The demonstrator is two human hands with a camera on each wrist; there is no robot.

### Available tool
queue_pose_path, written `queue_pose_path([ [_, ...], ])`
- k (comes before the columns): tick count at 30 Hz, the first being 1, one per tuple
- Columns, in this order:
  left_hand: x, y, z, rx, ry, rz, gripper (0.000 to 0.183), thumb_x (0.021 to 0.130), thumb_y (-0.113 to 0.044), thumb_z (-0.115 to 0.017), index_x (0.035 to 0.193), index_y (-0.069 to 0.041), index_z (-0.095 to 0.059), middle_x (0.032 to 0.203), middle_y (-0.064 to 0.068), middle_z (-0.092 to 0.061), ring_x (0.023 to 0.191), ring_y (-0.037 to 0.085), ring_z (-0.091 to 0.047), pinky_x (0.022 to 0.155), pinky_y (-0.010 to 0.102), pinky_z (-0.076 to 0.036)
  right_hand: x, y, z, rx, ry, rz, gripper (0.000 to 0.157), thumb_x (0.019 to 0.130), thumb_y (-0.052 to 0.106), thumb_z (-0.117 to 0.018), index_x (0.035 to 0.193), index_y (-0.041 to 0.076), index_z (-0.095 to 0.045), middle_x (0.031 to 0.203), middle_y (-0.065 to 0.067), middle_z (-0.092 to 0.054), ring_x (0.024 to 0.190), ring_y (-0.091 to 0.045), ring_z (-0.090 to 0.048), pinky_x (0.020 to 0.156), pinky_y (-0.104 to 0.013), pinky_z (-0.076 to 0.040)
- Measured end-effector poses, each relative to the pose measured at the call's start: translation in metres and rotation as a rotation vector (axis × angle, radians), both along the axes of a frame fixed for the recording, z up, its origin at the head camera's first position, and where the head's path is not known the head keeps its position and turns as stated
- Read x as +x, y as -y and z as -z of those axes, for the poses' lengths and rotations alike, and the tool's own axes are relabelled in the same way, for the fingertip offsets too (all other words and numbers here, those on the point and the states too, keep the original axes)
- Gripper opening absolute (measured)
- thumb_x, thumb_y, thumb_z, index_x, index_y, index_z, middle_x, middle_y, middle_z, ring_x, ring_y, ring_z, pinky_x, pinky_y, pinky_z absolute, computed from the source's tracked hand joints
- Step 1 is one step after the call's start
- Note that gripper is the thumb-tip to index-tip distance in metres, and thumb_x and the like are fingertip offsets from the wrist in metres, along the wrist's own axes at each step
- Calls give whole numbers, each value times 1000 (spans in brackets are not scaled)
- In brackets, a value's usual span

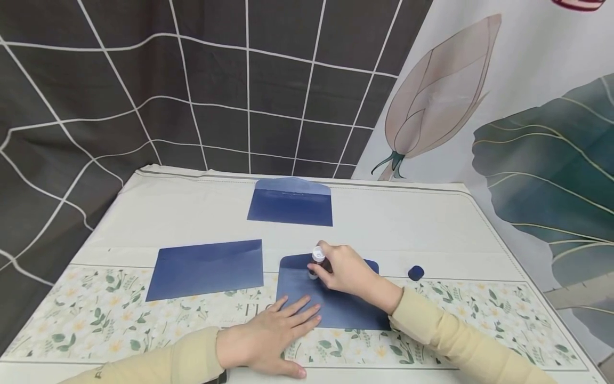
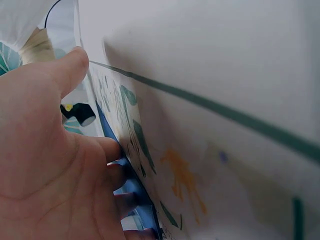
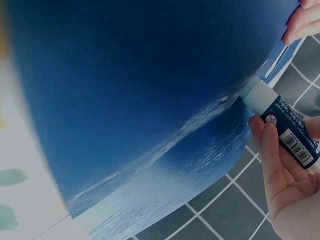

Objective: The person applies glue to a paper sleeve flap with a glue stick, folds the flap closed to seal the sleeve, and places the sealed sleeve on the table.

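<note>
My right hand (image 1: 349, 271) grips an uncapped glue stick (image 1: 317, 259), its tip against the flap end of a blue envelope (image 1: 331, 304) in front of me. In the right wrist view the glue stick (image 3: 290, 127) has a dark blue label with a barcode, and its pale tip touches the envelope (image 3: 150, 90) near the fold. Wet-looking streaks run along that fold and flap. My left hand (image 1: 273, 336) lies spread, fingertips resting on the envelope's lower left part. From the left wrist its palm (image 2: 55, 165) shows, fingers straight over the blue edge.
A dark blue cap (image 1: 415, 273) stands on the table right of the envelope. Another blue envelope (image 1: 206, 270) lies flat to the left, and one with its flap up (image 1: 290, 205) lies farther back. A floral cloth (image 1: 86, 314) covers the table; a dark grid curtain (image 1: 211, 80) hangs behind.
</note>
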State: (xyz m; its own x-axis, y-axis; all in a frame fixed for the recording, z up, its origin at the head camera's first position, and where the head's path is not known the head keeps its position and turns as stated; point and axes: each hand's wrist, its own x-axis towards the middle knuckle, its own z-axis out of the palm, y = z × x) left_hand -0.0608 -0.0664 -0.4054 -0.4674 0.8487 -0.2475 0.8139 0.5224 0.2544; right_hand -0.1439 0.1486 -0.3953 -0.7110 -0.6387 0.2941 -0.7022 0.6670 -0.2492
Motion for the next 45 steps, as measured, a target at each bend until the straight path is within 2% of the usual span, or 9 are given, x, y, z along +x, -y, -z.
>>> queue_pose_path([
  [14,-1,1,0,14,20,-6,86,89,-71,-39,155,-22,-17,163,-3,-11,151,20,-9,116,55,-24,7,-29,2,-43,-58,71,23,85,22,-72,86,9,-54,58,7,-56,45,6,-40,44,-12,-36],
  [27,-1,0,0,4,29,-6,87,88,-72,-40,155,-22,-16,163,-4,-10,151,19,-8,116,54,-24,18,-66,-1,-32,0,174,19,87,19,-71,87,9,-54,58,8,-56,44,8,-37,44,-12,-36],
  [30,-1,0,0,7,39,-6,87,88,-72,-40,155,-22,-16,163,-4,-10,151,19,-8,116,55,-23,20,-74,-1,-25,1,211,20,87,20,-71,87,10,-54,57,8,-57,44,7,-40,44,-13,-37],
  [37,-2,0,-1,15,56,-5,86,89,-70,-41,155,-21,-16,163,-4,-9,151,20,-8,116,55,-22,26,-90,-2,-2,13,287,21,87,20,-70,89,6,-55,63,1,-66,51,-1,-59,49,-13,-46],
  [45,-1,0,-2,16,64,-4,86,89,-70,-41,155,-21,-16,163,-4,-9,151,20,-8,116,55,-22,30,-104,-2,-18,-9,310,19,85,15,-70,88,5,-55,63,0,-65,51,-4,-60,49,-13,-48],
])
